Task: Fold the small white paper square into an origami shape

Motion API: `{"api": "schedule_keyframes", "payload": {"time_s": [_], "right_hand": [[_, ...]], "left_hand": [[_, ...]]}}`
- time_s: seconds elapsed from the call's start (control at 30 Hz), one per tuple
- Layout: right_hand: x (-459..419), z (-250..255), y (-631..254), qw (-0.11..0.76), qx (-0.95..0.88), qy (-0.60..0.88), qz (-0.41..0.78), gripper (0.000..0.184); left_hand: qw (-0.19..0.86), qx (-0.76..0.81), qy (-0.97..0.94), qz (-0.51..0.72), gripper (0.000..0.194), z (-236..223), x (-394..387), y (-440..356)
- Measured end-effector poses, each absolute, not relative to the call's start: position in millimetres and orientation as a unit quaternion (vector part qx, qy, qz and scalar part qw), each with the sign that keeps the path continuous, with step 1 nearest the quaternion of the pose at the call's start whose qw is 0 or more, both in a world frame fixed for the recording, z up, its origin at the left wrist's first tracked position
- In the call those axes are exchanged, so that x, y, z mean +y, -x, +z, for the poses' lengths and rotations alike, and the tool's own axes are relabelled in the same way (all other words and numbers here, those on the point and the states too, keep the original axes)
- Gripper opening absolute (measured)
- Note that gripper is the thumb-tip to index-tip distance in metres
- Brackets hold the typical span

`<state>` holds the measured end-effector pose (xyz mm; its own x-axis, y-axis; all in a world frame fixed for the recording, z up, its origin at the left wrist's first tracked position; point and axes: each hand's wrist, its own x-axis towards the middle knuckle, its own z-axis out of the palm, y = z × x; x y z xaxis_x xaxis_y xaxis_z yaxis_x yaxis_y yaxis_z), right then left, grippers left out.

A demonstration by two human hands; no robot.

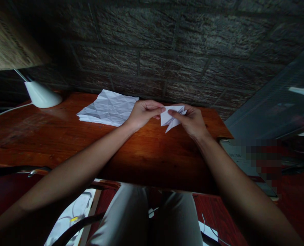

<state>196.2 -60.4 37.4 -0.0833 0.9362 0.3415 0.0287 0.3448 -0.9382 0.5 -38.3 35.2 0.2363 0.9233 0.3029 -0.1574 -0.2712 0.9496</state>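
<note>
A small piece of folded white paper (166, 117) is held up between both hands, above the far part of the wooden table. My left hand (144, 112) pinches its left edge between thumb and fingers. With the thumb pressed on its front, my right hand (193, 119) grips the right side; most of the fingers are hidden behind. Pointed flaps stick out at the paper's lower and right edges. Just left of my left hand lies a stack of creased white paper sheets (111, 107), its top sheet covered in fold lines.
The brown table (147, 160) runs up to a dark brick wall (152, 58). A lamp with a white base (42, 95) and a broad shade (11, 41) stands on the left, its cord trailing left. Beyond the table's right edge is a pale flat box-like thing (235, 153).
</note>
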Motion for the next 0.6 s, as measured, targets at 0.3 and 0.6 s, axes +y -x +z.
{"api": "schedule_keyframes", "payload": {"time_s": [0.3,0.6], "right_hand": [[-60.8,39.3,-193.7,0.566,-0.611,0.409,0.375,0.023],[-59.3,37.8,-195.7,0.562,-0.61,0.412,0.377,0.022]], "left_hand": [[0.561,0.314,-0.552,0.531,0.046,27.6,-35.2,-3.9],[0.577,0.314,-0.53,0.536,0.046,26.8,-35.8,-4.9]]}}
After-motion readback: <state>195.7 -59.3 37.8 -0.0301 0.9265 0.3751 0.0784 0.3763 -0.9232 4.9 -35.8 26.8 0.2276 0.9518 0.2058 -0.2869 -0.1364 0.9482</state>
